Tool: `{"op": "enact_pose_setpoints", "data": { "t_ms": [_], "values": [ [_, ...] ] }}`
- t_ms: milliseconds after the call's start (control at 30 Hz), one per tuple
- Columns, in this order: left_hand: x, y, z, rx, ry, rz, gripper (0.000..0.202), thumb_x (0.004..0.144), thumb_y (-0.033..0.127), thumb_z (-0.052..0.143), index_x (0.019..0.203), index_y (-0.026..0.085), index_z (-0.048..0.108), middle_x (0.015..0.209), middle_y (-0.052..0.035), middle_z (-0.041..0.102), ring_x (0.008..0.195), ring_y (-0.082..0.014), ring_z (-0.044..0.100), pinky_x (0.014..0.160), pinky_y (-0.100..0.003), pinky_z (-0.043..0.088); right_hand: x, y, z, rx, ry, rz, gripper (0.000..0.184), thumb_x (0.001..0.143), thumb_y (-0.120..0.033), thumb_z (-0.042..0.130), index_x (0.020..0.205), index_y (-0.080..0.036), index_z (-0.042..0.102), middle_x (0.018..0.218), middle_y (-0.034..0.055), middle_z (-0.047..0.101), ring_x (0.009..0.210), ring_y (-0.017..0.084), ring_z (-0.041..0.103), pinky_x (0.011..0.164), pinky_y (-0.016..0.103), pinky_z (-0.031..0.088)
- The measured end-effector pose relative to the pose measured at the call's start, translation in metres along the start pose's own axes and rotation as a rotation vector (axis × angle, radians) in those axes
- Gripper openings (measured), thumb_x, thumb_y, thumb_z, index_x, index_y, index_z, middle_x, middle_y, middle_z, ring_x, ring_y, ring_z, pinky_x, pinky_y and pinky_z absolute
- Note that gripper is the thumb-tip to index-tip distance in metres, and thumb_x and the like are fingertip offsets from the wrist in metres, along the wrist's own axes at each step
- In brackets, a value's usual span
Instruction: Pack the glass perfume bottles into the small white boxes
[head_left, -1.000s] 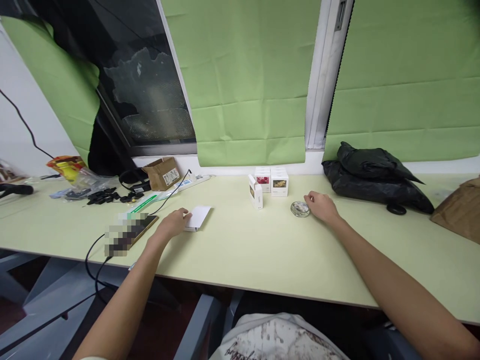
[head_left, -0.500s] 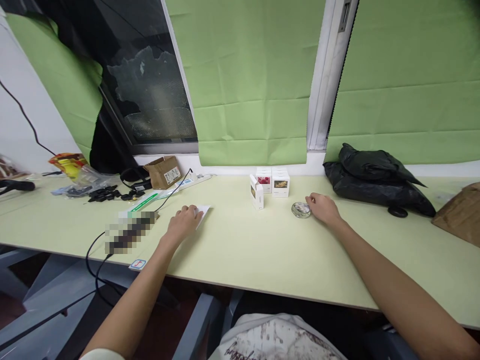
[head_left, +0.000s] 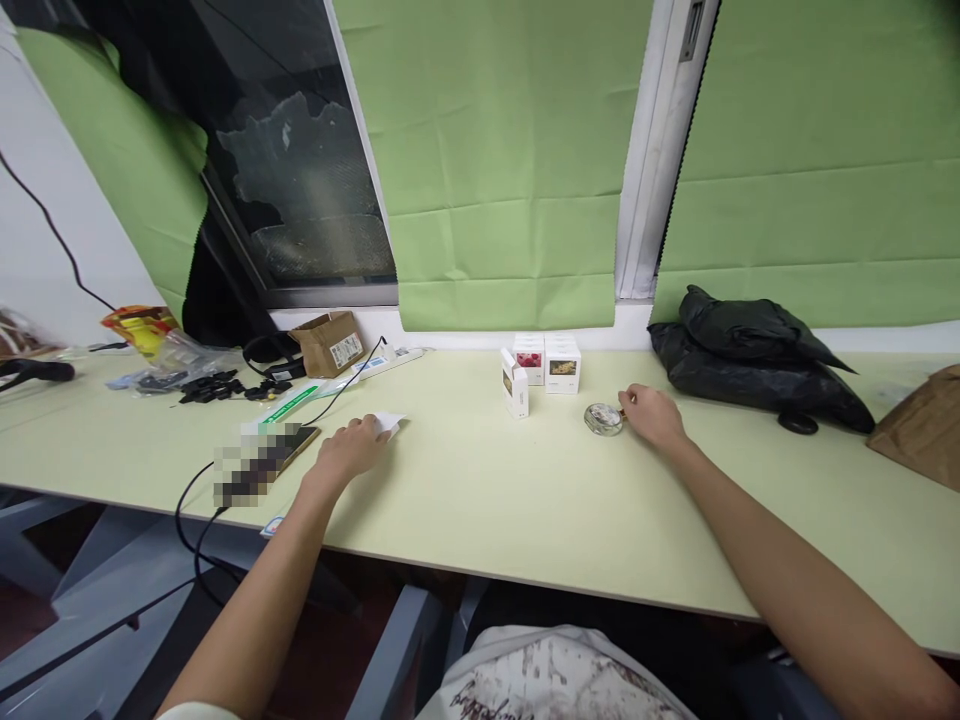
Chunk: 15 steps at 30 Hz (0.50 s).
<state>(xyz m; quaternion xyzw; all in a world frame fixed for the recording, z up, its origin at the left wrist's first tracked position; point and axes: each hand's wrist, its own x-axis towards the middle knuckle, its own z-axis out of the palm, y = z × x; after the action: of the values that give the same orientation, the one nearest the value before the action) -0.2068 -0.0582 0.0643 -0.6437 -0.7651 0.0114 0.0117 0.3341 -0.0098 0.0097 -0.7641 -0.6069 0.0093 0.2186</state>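
My left hand [head_left: 351, 447] is closed on a white piece of paper [head_left: 389, 422], whose corner sticks out past the fingers just above the table. On the right, my right hand [head_left: 651, 413] pinches the edge of a small round clear disc [head_left: 604, 419] with a shiny rim, which lies on the table; a small golden part shows at the fingertips. Between the hands stands a white box [head_left: 515, 388] with its top flap raised. Behind it are several small white boxes with pictures, one with a yellow print [head_left: 562, 370] and one with a red print [head_left: 529, 363].
Left of my left hand lie a phone-like device [head_left: 298, 444] with a black cable, a torn-open brown carton [head_left: 330, 345] and black parts [head_left: 214, 387]. A black plastic bag [head_left: 754, 365], a black oval object [head_left: 797, 423] and a brown paper bag [head_left: 919, 430] are at the right.
My left hand has moved left and slightly toward me with the paper, uncovering more of the phone-like device's edge. My right hand has shifted slightly right, still at the disc.
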Motion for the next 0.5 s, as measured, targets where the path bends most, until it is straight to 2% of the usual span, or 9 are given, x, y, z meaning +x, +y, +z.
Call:
{"op": "enact_pose_setpoints", "data": {
  "t_ms": [67,133,200,233,267,333,433,500],
  "values": [
    [-0.001,0.002,-0.005,0.007,0.08,-0.018,0.058,0.102,0.05,0.036,0.14,0.01,0.055,0.141,-0.028,0.058,0.126,-0.0474,0.06,0.099,-0.058,0.047,-0.001,-0.001,-0.001,-0.007,-0.008,0.004,0.041,0.102,-0.043,0.043,0.097,-0.021,0.078,0.099,0.0155,0.078,0.088,0.026,0.069,0.069,0.032,0.038],
    [-0.005,0.013,-0.012,-0.018,0.306,-0.01,0.058,0.102,0.051,0.038,0.142,0.012,0.054,0.144,-0.0274,0.057,0.131,-0.0493,0.056,0.102,-0.061,0.045,-0.003,-0.003,-0.002,-0.013,-0.015,0.006,0.042,0.102,-0.042,0.042,0.097,-0.021,0.078,0.099,0.0152,0.078,0.09,0.027,0.069,0.069,0.031,0.039],
    [-0.008,0.032,-0.02,-0.155,0.537,0.037,0.055,0.104,0.051,0.038,0.143,0.016,0.052,0.144,-0.0234,0.058,0.134,-0.0442,0.055,0.106,-0.057,0.044,-0.004,-0.004,-0.002,-0.018,-0.019,0.007,0.042,0.102,-0.042,0.041,0.097,-0.021,0.077,0.101,0.0154,0.078,0.092,0.028,0.07,0.07,0.032,0.04],
    [-0.009,0.045,-0.023,-0.263,0.556,0.116,0.053,0.104,0.052,0.039,0.144,0.018,0.051,0.143,-0.0201,0.06,0.131,-0.0394,0.059,0.106,-0.052,0.047,-0.004,-0.004,-0.002,-0.019,-0.022,0.008,0.042,0.102,-0.043,0.041,0.097,-0.021,0.077,0.102,0.0155,0.078,0.092,0.028,0.07,0.07,0.032,0.04],
    [-0.009,0.058,-0.025,-0.379,0.516,0.2,0.054,0.104,0.055,0.041,0.145,0.021,0.049,0.142,-0.0168,0.061,0.125,-0.0347,0.063,0.103,-0.047,0.05,-0.004,-0.004,-0.002,-0.021,-0.024,0.01,0.042,0.102,-0.043,0.041,0.098,-0.021,0.077,0.102,0.0156,0.078,0.093,0.028,0.07,0.071,0.032,0.041],
    [-0.005,0.086,-0.025,-0.558,0.347,0.304,0.065,0.099,0.064,0.05,0.15,0.024,0.041,0.141,-0.0145,0.063,0.117,-0.0308,0.068,0.098,-0.043,0.053,-0.004,-0.004,-0.002,-0.026,-0.025,0.014,0.042,0.102,-0.043,0.041,0.098,-0.021,0.076,0.103,0.0156,0.078,0.094,0.028,0.07,0.072,0.032,0.042],
    [0.008,0.126,-0.016,-0.607,0.074,0.358,0.096,0.084,0.071,0.069,0.156,0.02,0.031,0.153,-0.0235,0.051,0.13,-0.0379,0.062,0.102,-0.045,0.05,-0.003,-0.002,-0.003,-0.046,-0.026,0.024,0.042,0.103,-0.043,0.039,0.1,-0.021,0.075,0.106,0.0163,0.078,0.097,0.029,0.071,0.075,0.034,0.045],
    [0.019,0.148,-0.009,-0.598,0.03,0.377,0.11,0.074,0.07,0.079,0.158,0.018,0.029,0.159,-0.0282,0.043,0.143,-0.0443,0.05,0.109,-0.05,0.045,-0.003,-0.001,-0.005,-0.062,-0.048,0.04,0.042,0.103,-0.044,0.039,0.104,-0.021,0.075,0.109,0.0178,0.077,0.101,0.03,0.071,0.077,0.035,0.047]
  ]
}}
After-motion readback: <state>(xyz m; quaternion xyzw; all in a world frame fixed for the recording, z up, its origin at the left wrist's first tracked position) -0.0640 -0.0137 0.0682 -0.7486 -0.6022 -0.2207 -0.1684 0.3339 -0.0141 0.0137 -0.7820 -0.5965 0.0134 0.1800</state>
